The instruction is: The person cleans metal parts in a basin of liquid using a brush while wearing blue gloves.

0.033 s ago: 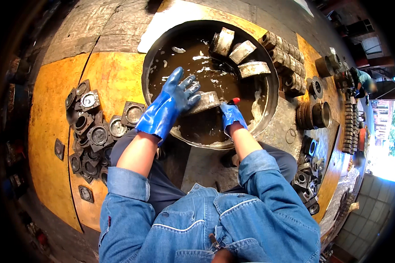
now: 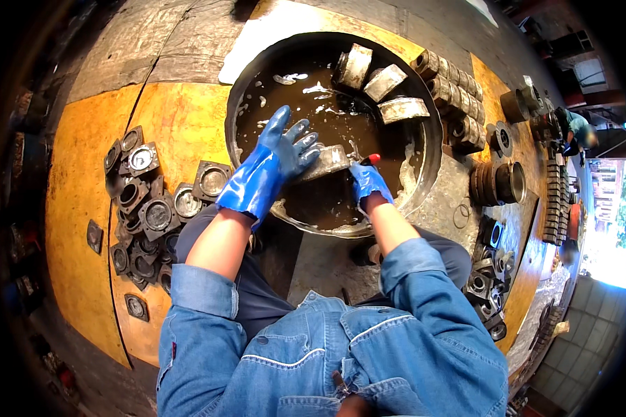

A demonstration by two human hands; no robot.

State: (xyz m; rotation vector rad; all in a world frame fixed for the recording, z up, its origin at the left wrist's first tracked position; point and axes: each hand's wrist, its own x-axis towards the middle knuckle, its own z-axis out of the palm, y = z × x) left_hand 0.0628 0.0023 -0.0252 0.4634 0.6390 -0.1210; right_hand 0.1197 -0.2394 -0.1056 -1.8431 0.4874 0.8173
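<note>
Both my hands wear blue rubber gloves and work over a round, dark-rimmed tub (image 2: 231, 132) of murky brown liquid. My left hand (image 2: 279, 156) has its fingers spread, and its lower edge touches the left end of a thick, dirty metal ring-shaped part (image 2: 327, 161). That part sits tilted at the liquid's surface between my hands. By its right end, my right hand (image 2: 368, 182) is closed around a tool with a red end (image 2: 374, 159); the rest of the tool is mostly hidden. A thin pale shape, perhaps the tool's tip or a splash, shows just above the right glove.
Several similar parts (image 2: 384, 82) rest along the tub's far right side. Beyond the rim stand stacked metal parts (image 2: 459, 90) and metal rings (image 2: 497, 183). Square metal flanges (image 2: 156, 214) are heaped at left on yellow boards (image 2: 83, 181). A person (image 2: 577, 128) is far right.
Patches of foam on the liquid have shifted and spread near the far left rim. A thin pale shape now shows above my right glove. My hands have barely moved.
</note>
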